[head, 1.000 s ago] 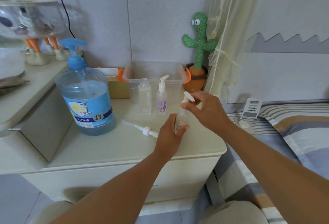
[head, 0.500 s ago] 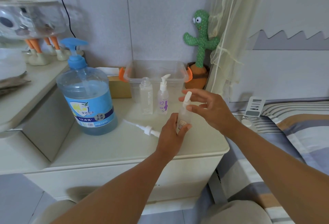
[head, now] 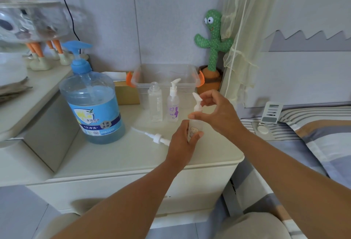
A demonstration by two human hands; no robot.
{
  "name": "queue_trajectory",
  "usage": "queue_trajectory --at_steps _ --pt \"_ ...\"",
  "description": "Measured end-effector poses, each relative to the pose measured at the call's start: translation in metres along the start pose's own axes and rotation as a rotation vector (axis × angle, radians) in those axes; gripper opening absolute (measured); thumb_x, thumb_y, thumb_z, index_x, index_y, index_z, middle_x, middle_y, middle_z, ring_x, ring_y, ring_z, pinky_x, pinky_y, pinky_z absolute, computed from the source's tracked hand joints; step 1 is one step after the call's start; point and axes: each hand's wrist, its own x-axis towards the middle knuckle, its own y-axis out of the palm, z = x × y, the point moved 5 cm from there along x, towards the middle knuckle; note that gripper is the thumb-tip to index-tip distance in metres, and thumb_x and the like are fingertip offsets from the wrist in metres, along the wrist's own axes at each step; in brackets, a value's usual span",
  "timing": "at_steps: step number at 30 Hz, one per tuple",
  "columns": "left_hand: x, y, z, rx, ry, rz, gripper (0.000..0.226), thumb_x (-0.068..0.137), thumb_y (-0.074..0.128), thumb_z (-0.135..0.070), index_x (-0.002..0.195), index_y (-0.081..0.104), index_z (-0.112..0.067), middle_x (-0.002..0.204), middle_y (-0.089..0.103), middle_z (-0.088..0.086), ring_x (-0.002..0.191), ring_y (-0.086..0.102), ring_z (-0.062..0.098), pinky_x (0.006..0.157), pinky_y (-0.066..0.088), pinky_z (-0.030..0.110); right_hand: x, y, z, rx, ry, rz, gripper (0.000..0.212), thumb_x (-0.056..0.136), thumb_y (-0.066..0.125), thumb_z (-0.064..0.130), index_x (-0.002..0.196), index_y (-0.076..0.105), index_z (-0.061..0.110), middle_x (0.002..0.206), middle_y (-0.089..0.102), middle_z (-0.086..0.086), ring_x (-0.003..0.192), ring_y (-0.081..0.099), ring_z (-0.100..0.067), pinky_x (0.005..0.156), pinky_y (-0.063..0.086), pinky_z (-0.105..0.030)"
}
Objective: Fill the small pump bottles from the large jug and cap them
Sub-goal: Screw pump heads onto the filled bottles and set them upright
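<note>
Your left hand (head: 182, 141) is wrapped round the small clear plastic bottle with a printed label (head: 194, 129), holding it upright over the cream bedside cabinet (head: 114, 159), near the front. I can't tell if its base touches down. Your right hand (head: 220, 111) pinches the white pump cap (head: 197, 103) on top of it, thumb and fingers curled on the collar.

Behind, an uncapped clear bottle (head: 155, 103) and a capped bottle with purple print (head: 173, 106) stand side by side. A loose white pump head (head: 157, 137) lies on the cabinet between your left hand and the big clear jug of blue liquid (head: 93, 109) with its blue pump.
</note>
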Motion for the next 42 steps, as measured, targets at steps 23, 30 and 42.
queue_trajectory --at_steps 23,30,42 --pt "0.001 -0.001 -0.001 -0.019 0.025 -0.006 0.021 0.09 0.062 -0.033 0.096 0.049 -0.017 0.075 0.051 -0.01 0.065 0.046 0.002 0.06 0.039 0.013 -0.006 0.0 0.0 0.195 0.065 0.185 0.062 0.08 0.074 0.013 0.134 0.044 0.021 0.101 0.073 0.017 0.108 0.061 0.002 0.095 0.046 -0.028" --pt "0.001 -0.001 -0.001 0.026 0.017 -0.01 0.024 0.09 0.061 -0.035 0.104 0.051 -0.018 0.077 0.051 -0.008 0.068 0.047 0.004 0.062 0.04 0.012 -0.001 0.004 -0.002 0.114 0.064 0.081 0.071 0.066 0.086 0.027 0.124 0.047 0.025 0.095 0.071 0.003 0.094 0.063 -0.006 0.082 0.044 -0.02" --pt "0.001 0.0 -0.001 0.019 0.018 -0.006 0.024 0.091 0.06 -0.035 0.098 0.05 -0.015 0.08 0.054 -0.003 0.07 0.048 0.008 0.062 0.039 0.015 -0.002 0.0 0.0 0.188 0.076 0.055 0.068 0.068 0.084 0.018 0.126 0.048 0.019 0.092 0.074 0.007 0.093 0.066 -0.002 0.091 0.047 -0.028"
